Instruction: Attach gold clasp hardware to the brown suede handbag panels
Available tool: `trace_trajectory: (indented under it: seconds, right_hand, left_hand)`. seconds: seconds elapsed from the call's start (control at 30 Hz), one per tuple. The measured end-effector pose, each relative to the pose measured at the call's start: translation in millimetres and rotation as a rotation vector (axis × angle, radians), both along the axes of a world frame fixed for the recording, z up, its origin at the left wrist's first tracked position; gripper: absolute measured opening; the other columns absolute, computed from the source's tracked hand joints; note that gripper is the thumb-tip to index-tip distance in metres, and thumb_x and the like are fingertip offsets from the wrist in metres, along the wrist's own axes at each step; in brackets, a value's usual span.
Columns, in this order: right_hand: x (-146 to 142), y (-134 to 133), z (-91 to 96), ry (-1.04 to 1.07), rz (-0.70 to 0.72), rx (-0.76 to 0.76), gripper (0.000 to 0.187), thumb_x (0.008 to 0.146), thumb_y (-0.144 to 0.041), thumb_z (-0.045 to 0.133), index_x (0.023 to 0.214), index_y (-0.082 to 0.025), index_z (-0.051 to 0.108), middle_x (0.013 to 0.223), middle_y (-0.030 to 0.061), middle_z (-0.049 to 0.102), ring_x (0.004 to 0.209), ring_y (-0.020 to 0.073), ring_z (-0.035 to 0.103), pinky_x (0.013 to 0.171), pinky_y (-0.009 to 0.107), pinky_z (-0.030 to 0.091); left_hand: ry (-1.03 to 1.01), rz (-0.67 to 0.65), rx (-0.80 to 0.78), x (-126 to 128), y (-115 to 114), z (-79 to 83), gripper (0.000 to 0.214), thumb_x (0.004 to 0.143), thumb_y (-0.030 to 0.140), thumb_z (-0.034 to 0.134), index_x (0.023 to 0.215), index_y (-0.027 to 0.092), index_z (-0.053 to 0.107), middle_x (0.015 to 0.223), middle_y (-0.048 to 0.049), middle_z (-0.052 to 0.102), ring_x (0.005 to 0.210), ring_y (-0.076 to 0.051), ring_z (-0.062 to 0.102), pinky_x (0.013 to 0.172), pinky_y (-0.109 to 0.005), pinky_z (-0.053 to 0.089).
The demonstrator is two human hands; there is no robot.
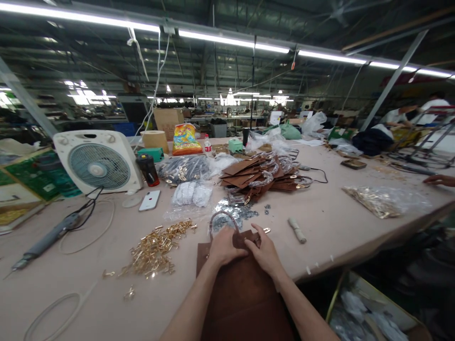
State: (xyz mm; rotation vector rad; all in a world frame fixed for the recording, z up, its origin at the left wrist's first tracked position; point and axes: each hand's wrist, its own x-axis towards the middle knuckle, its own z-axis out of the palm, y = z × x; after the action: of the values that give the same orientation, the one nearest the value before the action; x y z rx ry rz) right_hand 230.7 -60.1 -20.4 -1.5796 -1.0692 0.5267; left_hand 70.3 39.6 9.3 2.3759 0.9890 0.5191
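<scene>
A brown bag (245,300) lies at the table's front edge, its curved handle (227,214) standing up at the top. My left hand (224,247) grips the bag's upper part beside the handle, its thumb pointing right across the bag. My right hand (265,250) holds the upper right corner between thumb and fingers. A gold metal clasp (266,230) sticks out just beyond its fingertips; whether it is fixed to the bag cannot be made out. Left of the bag is a heap of gold metal fittings (156,248).
Behind lie stacked brown bags (249,173) and small metal pieces on plastic (231,210). An electric screwdriver (46,241), fan (97,163), phone (150,200) and tumbler (148,170) are left. Rightward are a grey roll (296,230), bagged fittings (377,201) and another person's hand (440,180).
</scene>
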Motion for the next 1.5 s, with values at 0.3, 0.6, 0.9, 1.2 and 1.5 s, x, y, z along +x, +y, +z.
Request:
trace_trajectory:
  seconds: [0.3, 0.6, 0.9, 1.2, 1.5]
  right_hand:
    - [4.6, -11.1, 3.8, 0.003, 0.034, 0.019, 0.058, 0.086, -0.045, 0.072, 0.138, -0.021, 0.060, 0.076, -0.0018, 0.063, 0.064, 0.0186, 0.054, 0.062, 0.032, 0.045]
    - [15.0, -9.1, -10.8, 0.168, 0.013, 0.080, 0.056, 0.085, -0.054, 0.076, 0.129, -0.021, 0.065, 0.090, 0.0041, 0.072, 0.079, 0.0225, 0.064, 0.075, 0.036, 0.050]
    - [11.0, -13.7, -1.3, 0.344, -0.023, 0.190, 0.060, 0.081, -0.058, 0.081, 0.125, -0.020, 0.067, 0.089, 0.0038, 0.071, 0.081, 0.0209, 0.064, 0.077, 0.034, 0.051]
    - [11.1, -21.9, 12.1, 0.760, 0.051, 0.227, 0.069, 0.089, -0.067, 0.065, 0.143, -0.024, 0.059, 0.078, -0.0009, 0.067, 0.057, 0.0154, 0.053, 0.049, 0.026, 0.038]
    - [9.7, -20.5, 11.2, 0.990, 0.131, 0.240, 0.081, 0.085, -0.081, 0.059, 0.150, -0.033, 0.051, 0.114, 0.0080, 0.076, 0.106, 0.0353, 0.073, 0.088, 0.050, 0.059]
  left_hand:
    - [-0.219, -0.008, -0.030, -4.7, -5.3, 11.7, 0.024, 0.083, 0.031, 0.076, 0.105, 0.023, 0.071, 0.105, -0.0046, 0.066, 0.098, -0.023, 0.064, 0.088, -0.034, 0.052]
    - [-0.433, 0.141, 0.174, -77.6, -19.3, 21.4, 0.043, 0.079, 0.035, 0.086, 0.119, 0.029, 0.072, 0.133, -0.0085, 0.064, 0.127, -0.031, 0.056, 0.112, -0.051, 0.043]
    - [-0.597, 0.335, -0.171, -83.0, -23.9, -17.2, 0.029, 0.102, 0.045, 0.052, 0.104, 0.021, 0.069, 0.142, -0.0108, 0.064, 0.137, -0.027, 0.056, 0.120, -0.046, 0.039]
    - [-0.755, 0.402, -0.432, -92.8, -23.5, -12.4, 0.055, 0.099, 0.065, 0.049, 0.123, 0.021, 0.071, 0.131, -0.0090, 0.073, 0.128, -0.028, 0.064, 0.115, -0.043, 0.047]
    - [-0.856, 0.454, -0.525, -79.4, -20.4, -13.7, 0.061, 0.096, 0.068, 0.051, 0.128, 0.020, 0.069, 0.132, -0.0098, 0.074, 0.128, -0.029, 0.066, 0.112, -0.043, 0.051]
